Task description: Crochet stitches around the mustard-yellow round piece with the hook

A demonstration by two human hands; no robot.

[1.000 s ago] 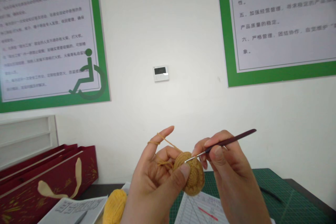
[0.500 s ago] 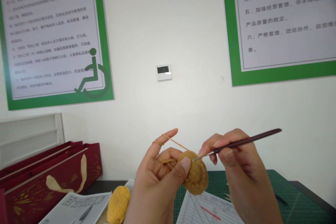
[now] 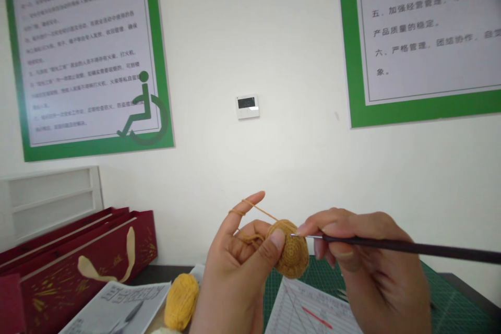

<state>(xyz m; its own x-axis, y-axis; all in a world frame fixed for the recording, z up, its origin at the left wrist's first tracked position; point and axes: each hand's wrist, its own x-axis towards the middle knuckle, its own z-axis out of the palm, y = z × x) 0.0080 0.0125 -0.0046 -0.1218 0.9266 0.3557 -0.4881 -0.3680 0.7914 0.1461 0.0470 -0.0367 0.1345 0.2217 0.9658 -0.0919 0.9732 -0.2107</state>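
My left hand (image 3: 238,266) pinches a small round mustard-yellow crochet piece (image 3: 291,251) between thumb and middle fingers. The yellow yarn strand (image 3: 261,211) is looped over its raised index finger. My right hand (image 3: 370,261) grips a dark crochet hook (image 3: 395,245), which lies nearly level with its handle pointing right. The hook's metal tip touches the upper edge of the crochet piece. Both hands are held up in front of the white wall, above the table.
A yellow yarn ball (image 3: 181,300) lies on the table beside printed sheets (image 3: 117,308). A ruled paper (image 3: 309,313) rests on the green cutting mat (image 3: 450,308). Dark red gift bags (image 3: 62,266) stand at the left. Green-framed posters (image 3: 90,52) and a small wall thermostat (image 3: 247,106) hang behind.
My right hand has turned the hook from tilted upward to nearly level, its handle swinging down and right. The left hand keeps the crochet piece almost still. The view shifted slightly left.
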